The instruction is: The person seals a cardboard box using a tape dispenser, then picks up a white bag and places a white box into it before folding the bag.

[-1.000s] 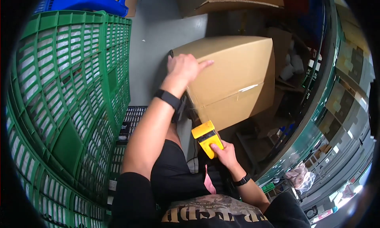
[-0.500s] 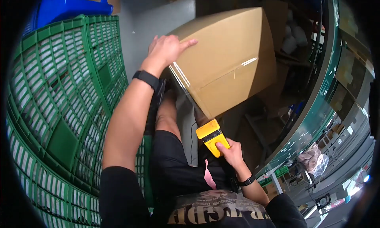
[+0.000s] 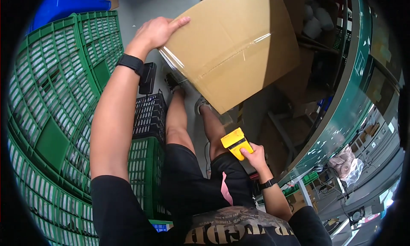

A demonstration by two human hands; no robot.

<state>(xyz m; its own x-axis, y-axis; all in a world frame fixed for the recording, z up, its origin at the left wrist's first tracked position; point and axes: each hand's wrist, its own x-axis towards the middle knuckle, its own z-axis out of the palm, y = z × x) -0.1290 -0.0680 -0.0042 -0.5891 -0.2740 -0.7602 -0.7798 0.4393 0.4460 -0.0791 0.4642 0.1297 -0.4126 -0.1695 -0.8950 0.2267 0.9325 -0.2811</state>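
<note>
Cardboard box [image 3: 230, 45], matte, flat-sided, with glossy, probably plastic tape [image 3: 260, 38].

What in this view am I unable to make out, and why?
Head view, cardboard box: far end cut off by the picture's upper edge; inside hidden by its walls.
Head view, right hand: most fingers hidden behind the yellow tool.
Head view, green crates: slatted walls obscure what they hold.

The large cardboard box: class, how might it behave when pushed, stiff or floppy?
The cardboard box probably stays stiff: its panels show no sag. Square corners suggest tipping rather than rolling. Shiny tape near the left hand may feel slick.
</note>
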